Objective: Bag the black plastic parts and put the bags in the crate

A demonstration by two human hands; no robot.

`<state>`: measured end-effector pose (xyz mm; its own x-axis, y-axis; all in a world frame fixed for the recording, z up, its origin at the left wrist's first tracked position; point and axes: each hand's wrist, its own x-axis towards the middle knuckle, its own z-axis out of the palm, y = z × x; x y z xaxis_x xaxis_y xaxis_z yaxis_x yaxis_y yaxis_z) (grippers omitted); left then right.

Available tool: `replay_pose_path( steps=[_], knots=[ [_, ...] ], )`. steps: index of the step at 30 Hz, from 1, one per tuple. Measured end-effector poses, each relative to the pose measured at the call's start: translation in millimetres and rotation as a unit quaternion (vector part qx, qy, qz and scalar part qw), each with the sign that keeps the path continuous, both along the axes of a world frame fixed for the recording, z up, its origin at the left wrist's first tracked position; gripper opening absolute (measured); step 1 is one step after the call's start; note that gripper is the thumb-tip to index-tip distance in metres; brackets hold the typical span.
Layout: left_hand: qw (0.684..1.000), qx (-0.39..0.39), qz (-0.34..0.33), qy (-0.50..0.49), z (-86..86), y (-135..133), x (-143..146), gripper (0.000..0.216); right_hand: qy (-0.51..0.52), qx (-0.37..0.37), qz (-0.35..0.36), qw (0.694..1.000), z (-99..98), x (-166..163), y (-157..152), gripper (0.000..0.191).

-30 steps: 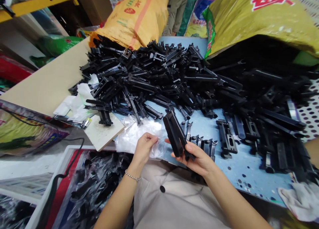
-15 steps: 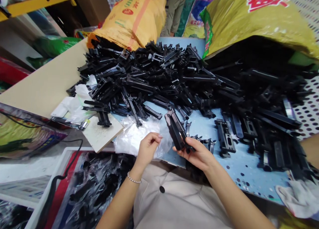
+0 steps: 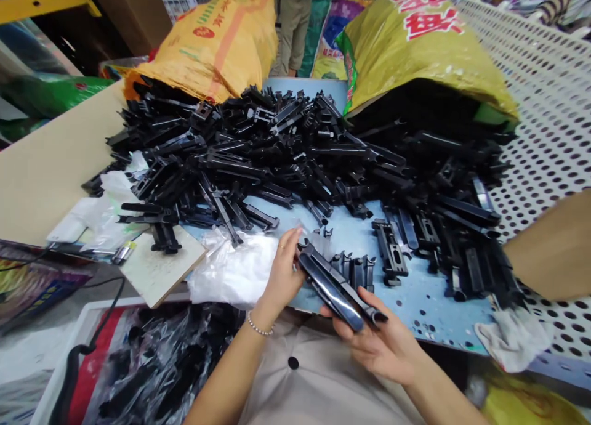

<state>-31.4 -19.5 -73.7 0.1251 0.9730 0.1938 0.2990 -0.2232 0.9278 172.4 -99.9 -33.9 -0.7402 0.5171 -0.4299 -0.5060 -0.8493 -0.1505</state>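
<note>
Black moulded part [image 3: 330, 292] held aslant over near edge of blue table [image 3: 401, 299]. Right hand [image 3: 376, 339]: fingers gripping near right end. Left hand [image 3: 285, 268]: at far left end, grip unclear. Step, judged: two-handed handling; next move calls for steady right hold.

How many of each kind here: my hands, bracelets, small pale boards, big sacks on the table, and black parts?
Hands: 2 (left hand, right hand)
Bracelets: 1
Small pale boards: 1
Big sacks on the table: 2 (orange sack, yellow sack)
Total: 6, leaving out the black parts, which overlap too much to count
</note>
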Motion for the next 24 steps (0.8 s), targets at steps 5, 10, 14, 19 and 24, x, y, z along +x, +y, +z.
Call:
replay_pose_path(
  steps=[5,10,14,19,24],
  knots=[
    [0.993,0.027,-0.084,0.073,10.7,-16,-7,0.076,-0.066,0.04,-0.042,0.996,-13.4,-4,25,0.052],
    [0.959,0.104,-0.228,0.132,27.4,-39,3,0.085,-0.408,0.259,-0.081,0.872,-18.0,-29,41,0.03],
    [0.968,0.065,-0.207,0.124,52.2,-53,-20,0.072,-0.404,0.474,-0.017,0.782,-2.6,-46,34,0.042],
    [0.969,-0.13,-0.091,0.191,89.4,-84,-118,0.032,-0.367,0.584,0.104,0.716,22.5,-17,49,0.041],
    [0.849,-0.406,-0.09,0.327,26.0,-123,-181,0.024,-0.821,0.441,0.076,0.354,7.5,58,82,0.044]
  ],
)
